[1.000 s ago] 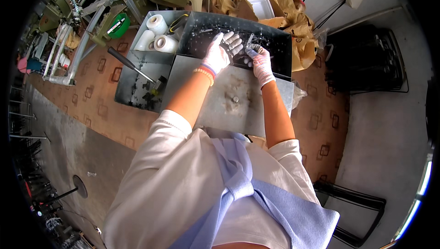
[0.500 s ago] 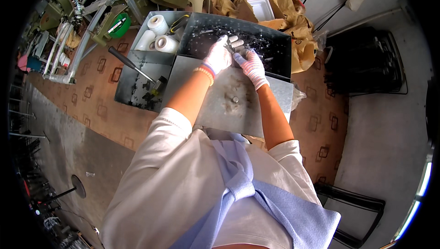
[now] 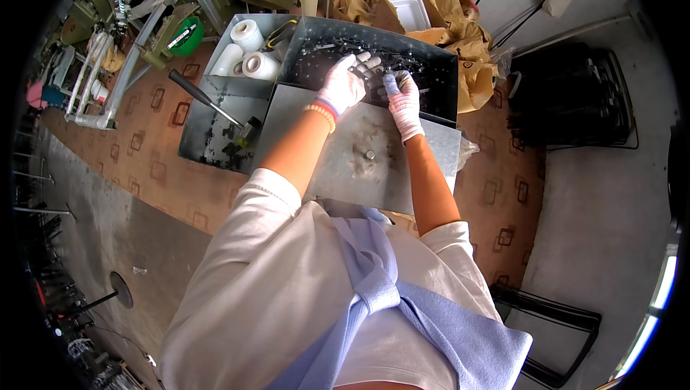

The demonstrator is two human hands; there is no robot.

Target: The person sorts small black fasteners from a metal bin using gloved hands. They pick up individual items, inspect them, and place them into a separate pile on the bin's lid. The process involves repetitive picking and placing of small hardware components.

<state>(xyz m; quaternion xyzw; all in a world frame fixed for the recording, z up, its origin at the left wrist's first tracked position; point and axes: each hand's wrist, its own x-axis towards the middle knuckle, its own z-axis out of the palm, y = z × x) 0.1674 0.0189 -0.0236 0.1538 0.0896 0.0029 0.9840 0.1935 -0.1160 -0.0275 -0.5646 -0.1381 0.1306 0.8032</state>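
Your left hand [image 3: 343, 85] cups open; your right hand's [image 3: 404, 99] grip I can't tell; many parts [image 3: 411, 67] remain loose at 1 o'clock.

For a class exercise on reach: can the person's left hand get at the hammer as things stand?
Probably yes: nothing covers the hammer, and its handle juts over the metal bin's left rim. The gloved left hand seems to hold small black parts, though.
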